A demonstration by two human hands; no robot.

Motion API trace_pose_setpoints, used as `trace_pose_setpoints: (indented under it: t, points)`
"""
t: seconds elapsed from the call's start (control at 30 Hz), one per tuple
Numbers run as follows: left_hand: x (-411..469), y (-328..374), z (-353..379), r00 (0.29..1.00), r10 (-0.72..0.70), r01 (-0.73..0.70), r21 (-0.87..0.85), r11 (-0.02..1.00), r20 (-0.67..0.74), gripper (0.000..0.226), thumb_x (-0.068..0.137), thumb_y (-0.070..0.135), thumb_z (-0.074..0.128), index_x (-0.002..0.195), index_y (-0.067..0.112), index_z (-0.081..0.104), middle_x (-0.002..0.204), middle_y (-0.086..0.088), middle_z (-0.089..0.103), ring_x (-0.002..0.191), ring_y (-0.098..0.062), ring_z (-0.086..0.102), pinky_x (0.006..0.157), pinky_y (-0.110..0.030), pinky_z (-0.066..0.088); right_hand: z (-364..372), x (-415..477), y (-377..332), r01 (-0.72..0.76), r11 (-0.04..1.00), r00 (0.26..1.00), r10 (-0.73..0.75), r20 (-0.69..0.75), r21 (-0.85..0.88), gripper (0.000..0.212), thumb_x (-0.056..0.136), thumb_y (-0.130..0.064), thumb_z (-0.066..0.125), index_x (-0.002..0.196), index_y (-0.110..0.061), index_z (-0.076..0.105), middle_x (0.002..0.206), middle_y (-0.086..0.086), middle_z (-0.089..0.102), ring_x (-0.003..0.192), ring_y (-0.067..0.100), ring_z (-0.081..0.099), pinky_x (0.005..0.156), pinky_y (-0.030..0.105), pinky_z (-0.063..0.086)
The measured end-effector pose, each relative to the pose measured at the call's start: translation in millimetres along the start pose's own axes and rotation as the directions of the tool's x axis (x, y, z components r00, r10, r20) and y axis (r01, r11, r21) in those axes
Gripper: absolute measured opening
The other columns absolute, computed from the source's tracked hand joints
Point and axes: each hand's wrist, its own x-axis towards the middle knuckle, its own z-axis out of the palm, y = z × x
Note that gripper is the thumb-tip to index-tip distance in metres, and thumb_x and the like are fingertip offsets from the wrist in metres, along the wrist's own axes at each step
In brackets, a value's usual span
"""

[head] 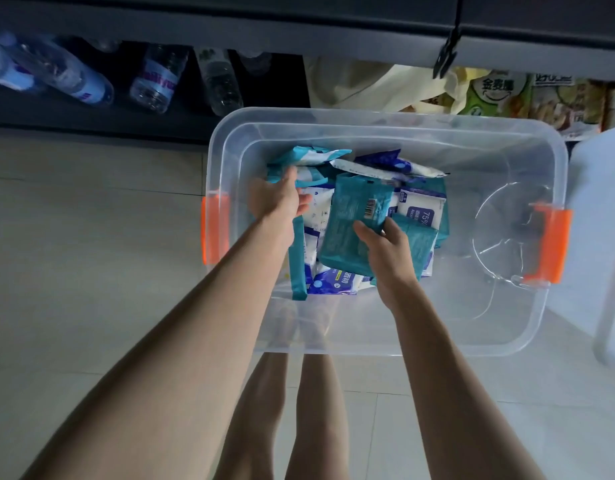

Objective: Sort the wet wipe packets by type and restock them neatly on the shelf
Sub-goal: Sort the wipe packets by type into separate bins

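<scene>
A clear plastic bin (385,119) with orange latches stands on the floor and holds a heap of wet wipe packets, some teal, some white and blue (420,209). My right hand (385,251) grips a stack of teal packets (354,223), barcode side up, over the heap. My left hand (278,197) hovers above the left part of the heap with its fingers relaxed; its fingertips reach a white and teal packet (313,157) at the back. I cannot tell whether they touch it.
A dark shelf (230,26) runs along the top of the view. Several water bottles (157,81) lie under it at the left, and snack bags (500,95) sit at the right. A white stool (604,216) stands beside the bin's right end. My legs (288,410) are below the bin.
</scene>
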Motion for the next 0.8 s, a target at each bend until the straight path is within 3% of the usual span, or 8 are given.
trace_pose_setpoints:
  t: [0.1,0.17,0.23,0.33,0.43,0.5,0.63,0.8]
  points:
    - [-14.6,0.0,-11.3,0.997,0.074,-0.075,-0.058,0.995,-0.019,0.02,0.092,0.017,0.062,0.107,0.004,0.059,0.07,-0.001,0.063,0.04,-0.001,0.058,0.043,-0.011,0.045,2.7,3.1,1.9,-0.063,0.997,0.998,0.064,-0.023,0.054,0.006,0.095,-0.021,0.055,0.099,-0.017,0.058,0.101,0.004,0.064,0.101,0.03,0.063,0.096,0.052,0.049]
    - [-38.1,-9.6,-24.9,0.977,0.211,-0.209,-0.073,0.975,0.02,0.003,0.089,0.009,0.064,0.089,0.007,0.061,0.067,-0.002,0.064,0.043,-0.001,0.059,0.046,-0.014,0.048,5.2,0.8,3.3,-0.139,0.985,0.989,0.143,-0.033,0.1,0.042,0.087,-0.042,0.058,0.118,-0.014,0.057,0.118,0.005,0.063,0.114,0.033,0.059,0.101,0.055,0.044]
    - [-63.9,-22.1,-34.8,0.949,0.274,-0.271,-0.043,0.962,0.156,0.007,0.088,0.005,0.063,0.084,0.011,0.06,0.068,-0.003,0.064,0.046,-0.003,0.059,0.048,-0.017,0.05,3.5,-0.6,3.5,-0.2,0.962,0.979,0.202,0.009,0.184,0.05,0.087,-0.051,0.057,0.121,-0.014,0.059,0.115,0.009,0.067,0.107,0.03,0.064,0.097,0.048,0.049]
    - [-82.0,-44.5,-37.5,0.908,0.26,-0.311,0.112,0.944,0.329,0.007,0.088,0.008,0.063,0.084,0.014,0.062,0.067,-0.002,0.062,0.049,-0.004,0.058,0.052,-0.02,0.053,-4.9,-7.1,0.6,-0.216,0.954,0.972,0.19,0.138,0.21,0.041,0.085,-0.043,0.063,0.108,-0.009,0.064,0.104,0.014,0.071,0.09,0.029,0.07,0.081,0.041,0.057]
    - [-86.7,-58.9,-30.4,0.873,0.291,-0.411,0.271,0.87,0.391,0.012,0.092,0.017,0.06,0.09,0.008,0.068,0.073,0.002,0.063,0.068,-0.013,0.06,0.065,-0.033,0.054,-22.8,-12.3,7.7,-0.126,0.974,0.992,0.126,0.014,0.186,0.025,0.083,-0.023,0.071,0.101,-0.007,0.064,0.096,0.012,0.071,0.084,0.026,0.068,0.079,0.043,0.058]
    - [-86.4,-62.7,-24.2,0.854,0.344,-0.475,0.318,0.82,0.39,0.018,0.093,0.02,0.057,0.094,0.006,0.069,0.086,-0.002,0.068,0.079,-0.017,0.061,0.074,-0.033,0.051,-40.5,-14.8,11.9,-0.068,0.984,0.992,0.084,-0.094,0.164,0.023,0.083,-0.016,0.072,0.102,-0.007,0.063,0.091,0.008,0.07,0.08,0.022,0.067,0.075,0.04,0.058]
    - [-77.7,-66.3,0.7,0.86,0.388,-0.493,0.347,0.798,0.332,0.023,0.093,0.017,0.058,0.111,0.004,0.063,0.111,-0.009,0.066,0.094,-0.011,0.059,0.08,-0.017,0.044,-78.7,-19.3,12.3,-0.005,0.998,0.981,0.018,-0.195,0.068,0.03,0.086,-0.006,0.066,0.112,-0.009,0.051,0.093,0.003,0.063,0.079,0.016,0.063,0.064,0.025,0.055]
    - [-67.6,-73.6,49.7,0.862,0.454,-0.508,0.389,0.769,0.227,0.046,0.091,0.021,0.061,0.13,0.004,0.045,0.129,-0.011,0.049,0.116,-0.021,0.051,0.099,-0.032,0.043,-107.5,-7.3,9.4,0.036,0.999,0.984,-0.042,-0.174,-0.038,0.027,0.087,0.004,0.06,0.106,-0.012,0.048,0.095,0.0,0.061,0.081,0.014,0.06,0.067,0.024,0.051]
